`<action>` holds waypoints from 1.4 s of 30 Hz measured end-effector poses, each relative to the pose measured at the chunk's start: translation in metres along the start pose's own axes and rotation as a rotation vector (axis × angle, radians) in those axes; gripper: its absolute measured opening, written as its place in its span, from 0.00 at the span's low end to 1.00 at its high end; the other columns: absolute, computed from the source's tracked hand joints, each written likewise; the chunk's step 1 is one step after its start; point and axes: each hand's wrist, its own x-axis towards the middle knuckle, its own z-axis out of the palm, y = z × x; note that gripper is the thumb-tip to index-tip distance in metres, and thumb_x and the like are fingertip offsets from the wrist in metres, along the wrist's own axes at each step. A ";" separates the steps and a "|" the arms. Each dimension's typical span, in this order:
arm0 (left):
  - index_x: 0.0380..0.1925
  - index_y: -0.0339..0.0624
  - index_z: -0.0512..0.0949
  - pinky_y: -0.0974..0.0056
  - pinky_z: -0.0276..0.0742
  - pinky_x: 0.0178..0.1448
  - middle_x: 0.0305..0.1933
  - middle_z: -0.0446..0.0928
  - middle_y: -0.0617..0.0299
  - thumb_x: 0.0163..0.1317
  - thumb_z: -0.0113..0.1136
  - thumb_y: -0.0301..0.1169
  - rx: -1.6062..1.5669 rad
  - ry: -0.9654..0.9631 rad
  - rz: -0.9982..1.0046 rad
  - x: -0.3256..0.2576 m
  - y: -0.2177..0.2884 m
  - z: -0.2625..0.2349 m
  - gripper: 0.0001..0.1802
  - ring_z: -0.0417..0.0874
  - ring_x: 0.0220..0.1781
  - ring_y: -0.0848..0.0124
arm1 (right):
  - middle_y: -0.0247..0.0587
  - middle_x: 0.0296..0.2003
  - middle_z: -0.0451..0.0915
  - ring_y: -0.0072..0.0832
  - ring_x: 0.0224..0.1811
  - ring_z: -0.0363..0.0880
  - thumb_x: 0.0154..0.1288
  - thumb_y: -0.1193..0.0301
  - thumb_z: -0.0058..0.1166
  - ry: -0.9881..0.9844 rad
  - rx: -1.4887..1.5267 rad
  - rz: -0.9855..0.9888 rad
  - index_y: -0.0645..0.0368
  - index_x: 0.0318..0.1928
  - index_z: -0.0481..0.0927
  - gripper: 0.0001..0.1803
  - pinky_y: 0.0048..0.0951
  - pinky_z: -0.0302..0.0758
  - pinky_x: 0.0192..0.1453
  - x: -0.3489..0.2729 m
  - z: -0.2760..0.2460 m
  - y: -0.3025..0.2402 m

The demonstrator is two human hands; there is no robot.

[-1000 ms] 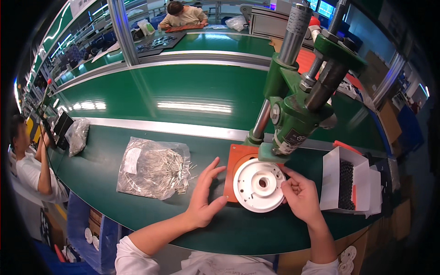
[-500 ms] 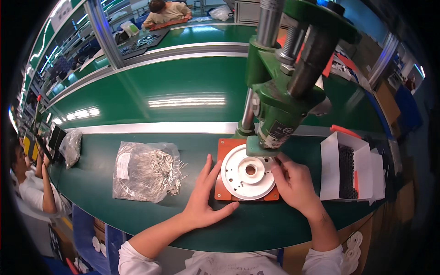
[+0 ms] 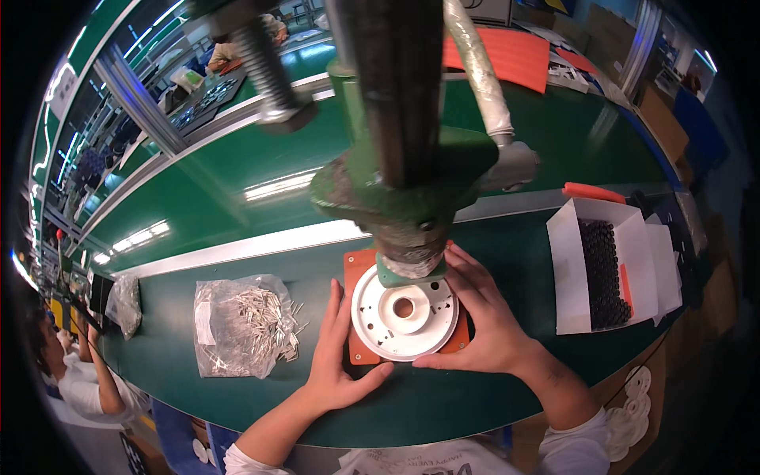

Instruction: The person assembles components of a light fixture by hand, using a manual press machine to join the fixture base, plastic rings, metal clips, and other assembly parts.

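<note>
A round white plastic disc (image 3: 367, 305) with a raised hub and a central hole lies on an orange-red base plate (image 3: 355, 269). The green press head (image 3: 388, 170) hangs over its far edge. My left hand (image 3: 332, 364) rests open at the left side of the plate, thumb and fingers spread, nothing in it. Around the right side of the disc curves my right hand (image 3: 489, 324), thumb stretched toward the near rim and fingers reaching up beside the press pad (image 3: 404, 273). Its fingers are apart, and whether they touch the disc is hard to tell.
Left on the green bench is a clear bag of metal pins (image 3: 257, 317), some spilling out. A white box of black parts (image 3: 602, 277) stands at right, with orange foam (image 3: 594, 192) behind it. A person (image 3: 87, 364) sits at far left. White discs (image 3: 633, 412) lie below the bench.
My view has swung, so the press looms nearer the middle. My right thumb has moved from atop the disc to its near rim, and the hand has opened around the right side.
</note>
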 end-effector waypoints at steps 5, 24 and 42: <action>0.84 0.29 0.47 0.41 0.45 0.87 0.87 0.37 0.24 0.58 0.75 0.46 0.012 -0.010 0.058 0.002 -0.002 -0.002 0.64 0.37 0.91 0.39 | 0.57 0.79 0.60 0.56 0.85 0.55 0.49 0.46 0.84 0.095 0.029 0.007 0.62 0.82 0.55 0.69 0.54 0.58 0.86 -0.003 0.006 -0.004; 0.83 0.26 0.45 0.41 0.43 0.88 0.88 0.39 0.29 0.60 0.73 0.51 -0.064 0.045 -0.002 -0.002 -0.009 0.005 0.65 0.40 0.91 0.39 | 0.61 0.74 0.65 0.60 0.81 0.60 0.49 0.37 0.80 0.150 -0.086 0.058 0.72 0.77 0.60 0.69 0.56 0.60 0.82 -0.015 0.005 -0.019; 0.83 0.32 0.54 0.41 0.49 0.87 0.86 0.47 0.27 0.47 0.87 0.53 0.067 0.050 0.122 0.014 -0.009 -0.009 0.71 0.44 0.90 0.39 | 0.60 0.80 0.55 0.58 0.85 0.53 0.48 0.39 0.82 0.131 -0.042 0.022 0.66 0.77 0.62 0.67 0.57 0.57 0.83 -0.015 0.020 -0.008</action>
